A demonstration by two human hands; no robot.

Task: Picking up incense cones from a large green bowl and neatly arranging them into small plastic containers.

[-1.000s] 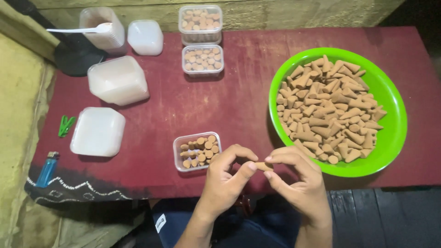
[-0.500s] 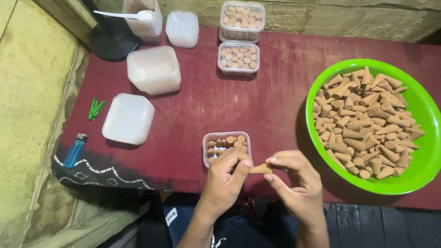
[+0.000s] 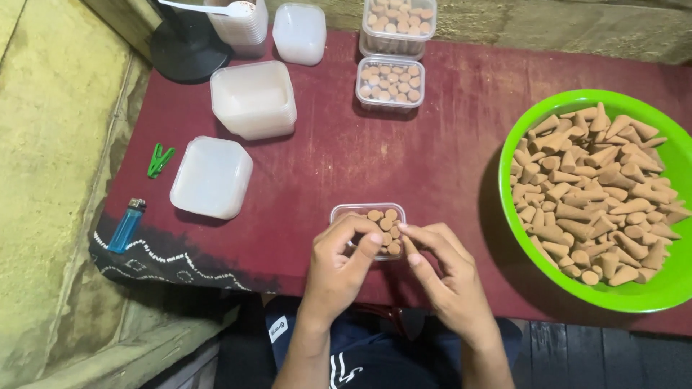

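Observation:
A small clear plastic container [image 3: 369, 208], partly filled with brown cone-shaped pieces, sits at the near edge of the dark red table [image 3: 440, 158]. My left hand [image 3: 339, 266] curls over its left and front side and grips it. My right hand [image 3: 441, 272] reaches in from the right, thumb and forefinger pinched on a cone [image 3: 398, 232] at the container's right half. A large green bowl [image 3: 652, 300] heaped with loose cones [image 3: 591, 191] stands to the right of my hands.
Two filled clear containers [image 3: 390, 83] [image 3: 393, 20] stand at the back. White tubs and lids [image 3: 254, 99] [image 3: 211, 177] [image 3: 300, 32] lie at the left. A green clothespin [image 3: 160, 160] and blue lighter [image 3: 126, 225] sit near the left edge, a black round base [image 3: 186, 49] at the far corner.
Both hands moved forward from the table's edge, where they held one cone between them, onto the small container. The view shifted and closed in.

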